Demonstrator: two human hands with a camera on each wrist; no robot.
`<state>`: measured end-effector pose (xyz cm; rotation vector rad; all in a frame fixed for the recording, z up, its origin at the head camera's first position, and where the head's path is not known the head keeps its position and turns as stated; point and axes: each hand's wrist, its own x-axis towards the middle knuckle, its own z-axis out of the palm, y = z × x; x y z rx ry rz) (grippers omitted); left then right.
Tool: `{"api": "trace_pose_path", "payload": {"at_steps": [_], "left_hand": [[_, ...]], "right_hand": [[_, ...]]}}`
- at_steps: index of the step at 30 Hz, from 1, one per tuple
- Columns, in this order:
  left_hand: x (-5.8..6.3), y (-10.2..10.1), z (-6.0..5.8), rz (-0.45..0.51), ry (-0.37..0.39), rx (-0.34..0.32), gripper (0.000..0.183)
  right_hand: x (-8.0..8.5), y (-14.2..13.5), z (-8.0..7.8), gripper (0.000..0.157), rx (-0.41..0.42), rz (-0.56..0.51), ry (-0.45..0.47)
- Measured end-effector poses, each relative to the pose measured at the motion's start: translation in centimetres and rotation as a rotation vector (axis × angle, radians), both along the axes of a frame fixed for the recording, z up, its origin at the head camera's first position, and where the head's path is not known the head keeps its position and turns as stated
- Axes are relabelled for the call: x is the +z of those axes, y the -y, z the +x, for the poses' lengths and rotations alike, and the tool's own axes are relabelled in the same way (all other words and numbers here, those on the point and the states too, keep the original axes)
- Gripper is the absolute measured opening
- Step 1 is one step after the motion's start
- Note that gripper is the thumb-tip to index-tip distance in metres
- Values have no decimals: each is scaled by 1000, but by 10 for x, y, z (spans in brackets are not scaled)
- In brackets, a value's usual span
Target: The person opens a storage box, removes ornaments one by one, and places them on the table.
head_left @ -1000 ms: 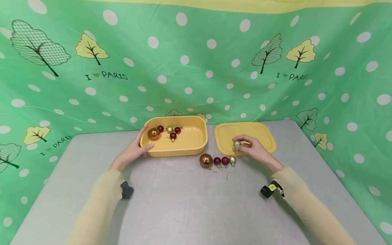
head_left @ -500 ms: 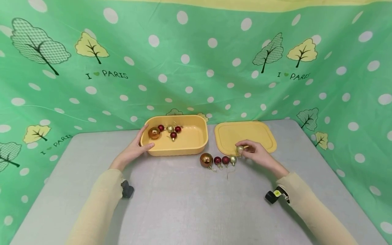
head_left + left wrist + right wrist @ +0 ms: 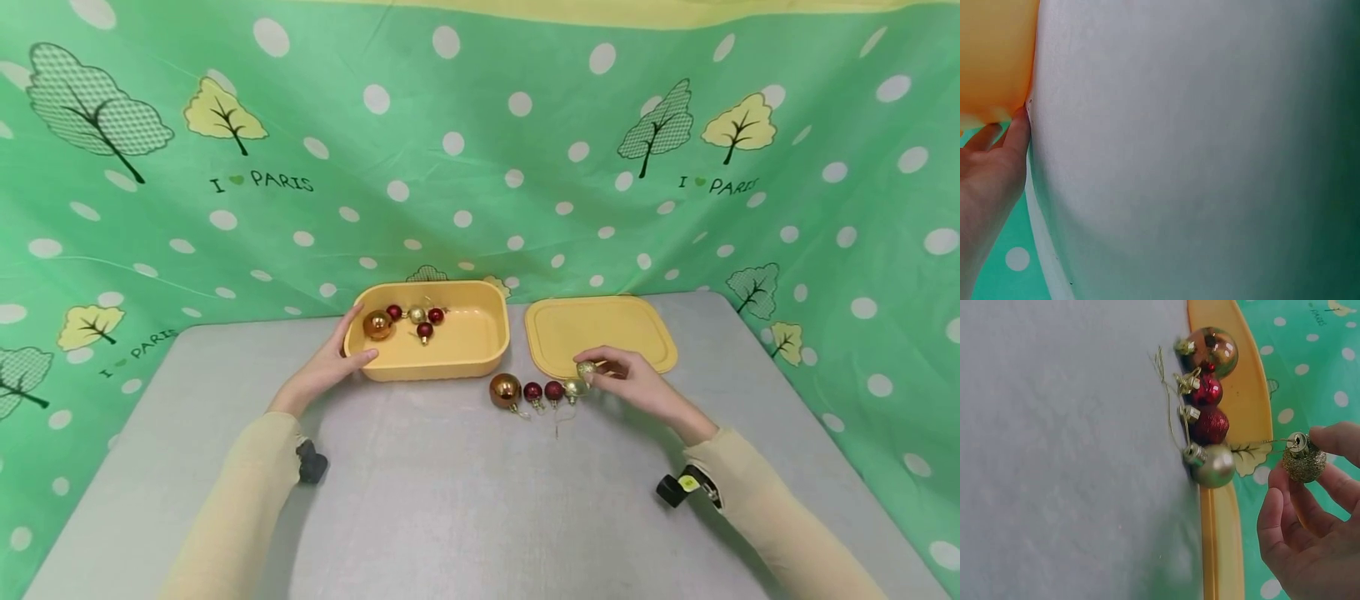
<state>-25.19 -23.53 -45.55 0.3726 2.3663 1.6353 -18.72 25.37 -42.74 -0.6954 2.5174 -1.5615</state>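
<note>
My right hand [image 3: 626, 379] pinches a small gold glitter Christmas bauble [image 3: 1304, 465] by its cap, fingers spread beneath it in the right wrist view. It is just beside the right end of a row of baubles: a large copper one [image 3: 505, 390], a shiny red one [image 3: 532, 393], a textured red one [image 3: 1211, 425] and a smooth pale gold one [image 3: 1216, 467]. With my left hand [image 3: 330, 367] I hold the left end of a yellow plastic box [image 3: 435, 371], thumb at the front rim. Inside lie a copper bauble [image 3: 378, 325], a gold one [image 3: 417, 315] and several red ones [image 3: 424, 332].
Right of the box, a flat yellow lid [image 3: 600, 321] lies on the grey table [image 3: 480, 500], behind the row. Hanging string loops trail from the row's baubles toward me. A green dotted cloth [image 3: 465, 125] hangs behind and at both sides.
My right hand has moved slightly right and toward me with the gold glitter bauble, from over the lid to the row's end. My left hand stays on the box.
</note>
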Motion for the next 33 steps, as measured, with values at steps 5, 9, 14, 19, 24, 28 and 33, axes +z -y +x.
{"api": "trace_pose_path", "payload": {"at_steps": [5,9,14,19,24,28,33], "left_hand": [[-2,1,-2,-3,5,6,92],[-3,2,-3,-4,1,7,91],[0,1,-1,-14,1,0,92],[14,-5,7,-1,15,-4,93],[27,-10,14,12,30,-3,92],[17,-6,9,-19,13,-1,93],[1,0,2,-27,-1,7,92]], "right_hand": [[-1,3,2,30,-1,4,15],[-8,3,2,30,-25,39,24],[-19,0,4,30,-75,99,35],[-25,-1,6,29,-110,122,35],[-28,0,6,29,-113,148,26],[-29,3,6,28,-129,186,-4],[-28,7,6,29,-149,223,-49]]}}
